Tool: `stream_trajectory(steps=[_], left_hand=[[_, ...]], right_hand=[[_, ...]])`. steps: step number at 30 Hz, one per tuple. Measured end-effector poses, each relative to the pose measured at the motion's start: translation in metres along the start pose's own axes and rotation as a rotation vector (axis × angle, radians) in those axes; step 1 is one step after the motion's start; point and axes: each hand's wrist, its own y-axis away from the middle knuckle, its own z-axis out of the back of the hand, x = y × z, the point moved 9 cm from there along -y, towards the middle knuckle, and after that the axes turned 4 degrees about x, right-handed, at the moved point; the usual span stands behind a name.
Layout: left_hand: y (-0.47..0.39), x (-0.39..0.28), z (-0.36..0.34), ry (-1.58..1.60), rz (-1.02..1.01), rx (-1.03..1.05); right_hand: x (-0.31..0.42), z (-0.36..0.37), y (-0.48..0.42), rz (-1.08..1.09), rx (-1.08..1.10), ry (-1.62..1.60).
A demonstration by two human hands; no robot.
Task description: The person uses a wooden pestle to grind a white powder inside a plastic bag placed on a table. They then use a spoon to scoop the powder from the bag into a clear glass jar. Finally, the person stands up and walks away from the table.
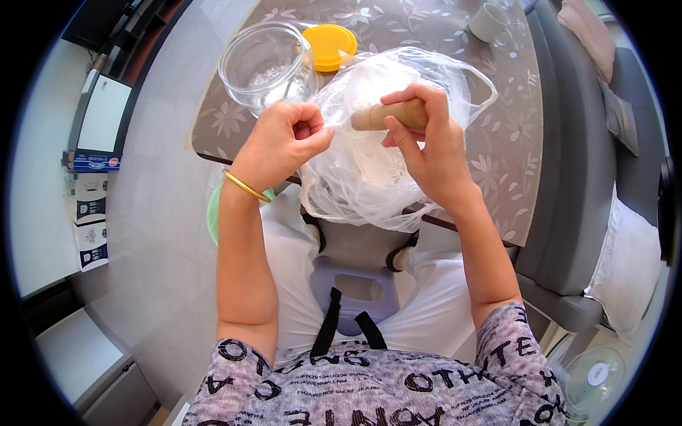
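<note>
My right hand (431, 138) is closed around a short wooden stick (378, 116), perhaps a pestle or rolling pin end. Its far end sits over white powder (378, 160) inside a clear plastic bag (341, 189). Between thumb and fingertips, my left hand (293, 133) pinches the bag's left edge. The bag lies at the table's near edge and partly overhangs it. Beyond my left hand stands a wide glass jar (269, 66), uncovered, with some white material at its bottom. A yellow lid (330, 47) lies beside the jar.
A white mug (488, 24) stands at the table's far right, on a floral table cover (511, 128). To the right is a grey sofa (565, 160). Below my lap shows a purple plastic stool (354, 293). Something green (214, 215) is by my left forearm. A fan (594, 375) stands lower right.
</note>
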Motion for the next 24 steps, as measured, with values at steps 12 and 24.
stream_trajectory(steps=[12, 24], left_hand=[[-0.001, -0.003, -0.004, 0.054, -0.008, 0.027], [-0.003, -0.006, -0.006, 0.094, -0.067, 0.009]], right_hand=[[-0.004, 0.002, 0.001, 0.026, 0.011, 0.078], [-0.011, -0.001, 0.002, -0.059, 0.053, 0.056]])
